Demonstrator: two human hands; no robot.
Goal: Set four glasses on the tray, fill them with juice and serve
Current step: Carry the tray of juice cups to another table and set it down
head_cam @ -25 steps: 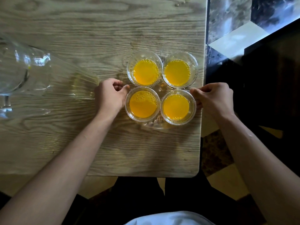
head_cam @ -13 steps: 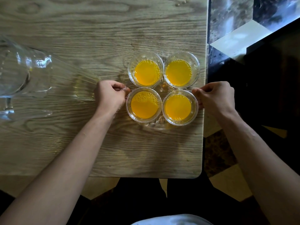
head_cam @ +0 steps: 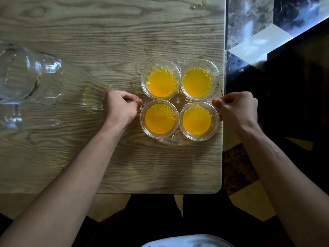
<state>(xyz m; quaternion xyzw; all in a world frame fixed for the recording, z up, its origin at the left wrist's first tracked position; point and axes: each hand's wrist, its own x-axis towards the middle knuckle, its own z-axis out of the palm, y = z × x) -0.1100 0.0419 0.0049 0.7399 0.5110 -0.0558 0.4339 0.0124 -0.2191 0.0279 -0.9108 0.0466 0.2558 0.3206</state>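
Observation:
Several clear glasses of orange juice stand in a square on a clear round glass tray (head_cam: 178,140) near the table's right edge: far left glass (head_cam: 161,81), far right glass (head_cam: 199,80), near left glass (head_cam: 159,118), near right glass (head_cam: 199,120). My left hand (head_cam: 121,106) grips the tray's left rim with curled fingers. My right hand (head_cam: 236,108) grips the tray's right rim the same way. The tray's middle shows a ribbed star pattern between the glasses.
A large clear glass pitcher (head_cam: 32,86) with no juice visible in it stands at the table's left side, close to my left hand. The wooden table (head_cam: 106,41) ends just right of the tray, with marble floor and dark furniture beyond. Small droplets lie at the far edge.
Both hands have closed tighter on the tray's rims. The glasses and tray stay in nearly the same place.

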